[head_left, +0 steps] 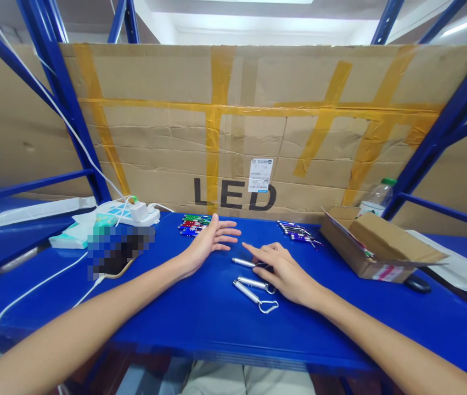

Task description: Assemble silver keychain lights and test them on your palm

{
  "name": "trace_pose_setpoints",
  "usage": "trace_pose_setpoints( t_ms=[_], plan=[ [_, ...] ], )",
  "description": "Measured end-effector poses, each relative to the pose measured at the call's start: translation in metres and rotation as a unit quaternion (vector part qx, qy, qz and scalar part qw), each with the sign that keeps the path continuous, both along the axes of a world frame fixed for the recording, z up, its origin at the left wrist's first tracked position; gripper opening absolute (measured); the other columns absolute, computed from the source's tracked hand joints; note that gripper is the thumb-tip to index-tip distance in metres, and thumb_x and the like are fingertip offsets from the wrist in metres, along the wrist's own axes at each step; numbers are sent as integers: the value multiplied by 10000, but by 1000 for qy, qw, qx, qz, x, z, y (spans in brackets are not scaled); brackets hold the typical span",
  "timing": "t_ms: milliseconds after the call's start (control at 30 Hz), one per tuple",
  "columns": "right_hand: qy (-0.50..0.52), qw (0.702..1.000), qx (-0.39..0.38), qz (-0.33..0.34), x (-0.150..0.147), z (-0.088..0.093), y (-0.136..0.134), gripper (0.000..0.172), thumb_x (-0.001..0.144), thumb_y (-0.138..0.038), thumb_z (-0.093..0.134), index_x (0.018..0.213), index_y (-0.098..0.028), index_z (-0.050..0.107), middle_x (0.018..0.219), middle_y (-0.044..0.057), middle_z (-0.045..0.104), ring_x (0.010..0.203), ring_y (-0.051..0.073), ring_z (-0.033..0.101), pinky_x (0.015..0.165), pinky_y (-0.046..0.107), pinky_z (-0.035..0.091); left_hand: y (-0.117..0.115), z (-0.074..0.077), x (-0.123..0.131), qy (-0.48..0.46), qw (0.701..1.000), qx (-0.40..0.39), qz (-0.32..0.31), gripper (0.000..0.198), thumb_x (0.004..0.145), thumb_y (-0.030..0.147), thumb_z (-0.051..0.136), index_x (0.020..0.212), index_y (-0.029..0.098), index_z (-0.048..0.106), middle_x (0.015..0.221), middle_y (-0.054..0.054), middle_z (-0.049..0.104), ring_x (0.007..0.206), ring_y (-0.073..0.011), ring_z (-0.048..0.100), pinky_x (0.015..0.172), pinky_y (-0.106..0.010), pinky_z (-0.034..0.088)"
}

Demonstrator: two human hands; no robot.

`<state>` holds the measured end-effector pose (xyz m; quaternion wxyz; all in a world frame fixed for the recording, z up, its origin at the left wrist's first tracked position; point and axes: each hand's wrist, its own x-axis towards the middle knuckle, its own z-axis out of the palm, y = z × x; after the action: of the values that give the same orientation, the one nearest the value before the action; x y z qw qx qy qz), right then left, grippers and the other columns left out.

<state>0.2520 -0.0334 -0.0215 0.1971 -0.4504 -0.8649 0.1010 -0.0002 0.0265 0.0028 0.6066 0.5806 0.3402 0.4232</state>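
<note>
Silver tubes (246, 292) lie on blue bench (175, 323): two near right grip (280, 269), third tube (241, 262) partly beneath it; cannot tell if pinched. Left grip (207, 245) spread wide, empty, near coloured pens (190, 226).

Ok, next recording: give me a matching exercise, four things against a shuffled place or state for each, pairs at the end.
1. left hand
2. silver tubes with clips
3. bottle
4. phone

A. on the table, close to the right hand
B. at the person's left, a white cable at one end
C. fingers extended, holding nothing
D. behind the cardboard box

Pairs: 1-C, 2-A, 3-D, 4-B
</note>
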Motion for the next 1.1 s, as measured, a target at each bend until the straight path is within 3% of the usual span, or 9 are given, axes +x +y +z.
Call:
trace_pose_setpoints(
  t_ms=[100,200,300,367,567,667,867,967,1100],
  plan=[
    [-8,1000,10,-2,-3,5,-1,486,1092,-366,588,1575,-315,575,1242,116,699,1121,315,575,1020,509,472,1,0,-1,1,1000,0,-2,759,1035,795,386,1337,166,685,1346,-176,752,1172,-303,714,895,-373,556],
    [-18,1000,15,13,-5,8,-2,283,1084,-321,609,1334,-286,737,1241,106,685,1152,310,562,1003,479,462,1,-1,0,4,1000,-3,-3,759,1032,800,386,1330,170,689,1349,-176,749,1172,-304,714,895,-377,558],
    [-4,1000,30,-4,-4,10,-2,117,1046,-194,629,1098,-231,728,1170,83,696,1100,282,561,981,450,451,0,-1,1,8,1000,-5,1,747,1038,791,377,1327,177,691,1347,-170,751,1163,-299,717,894,-374,558],
    [14,999,28,-20,-1,10,-1,113,1019,-124,615,1021,-221,674,1094,64,702,1039,258,564,947,424,453,-1,1,1,7,1000,-6,2,737,1046,780,372,1323,176,691,1343,-169,754,1156,-295,719,889,-367,558],
    [-7,1000,11,-17,1,6,1,154,1064,-281,627,1212,-275,672,1129,67,718,1069,284,561,936,445,448,-3,1,1,8,1000,-6,1,718,1056,764,372,1319,179,695,1340,-162,757,1156,-289,719,891,-360,558],
    [-27,999,30,-16,2,5,2,160,1107,-326,548,1128,-272,697,1119,85,706,1063,290,557,934,456,450,-1,0,2,8,1000,-7,4,731,1048,776,371,1317,178,694,1331,-164,760,1145,-291,721,879,-362,560],
    [93,994,43,-49,5,7,3,133,1119,-349,480,1111,-254,573,1178,87,694,1131,279,592,992,458,481,2,-2,1,1,1000,-2,-2,733,1038,788,394,1310,180,700,1332,-166,758,1144,-296,721,876,-363,559],
    [157,985,20,-67,4,10,3,179,1126,-387,433,1200,-252,525,1112,79,704,1012,252,663,906,405,523,1,-3,0,0,1000,-1,-5,733,1037,786,399,1317,179,699,1331,-170,757,1148,-299,718,878,-366,556],
    [161,983,31,-77,3,13,1,278,1140,-422,369,1251,-255,562,1141,88,722,1040,256,694,912,387,528,1,-3,0,-1,1000,-4,-9,748,1038,790,388,1325,173,698,1343,-178,751,1182,-310,705,891,-377,554]
  ],
)
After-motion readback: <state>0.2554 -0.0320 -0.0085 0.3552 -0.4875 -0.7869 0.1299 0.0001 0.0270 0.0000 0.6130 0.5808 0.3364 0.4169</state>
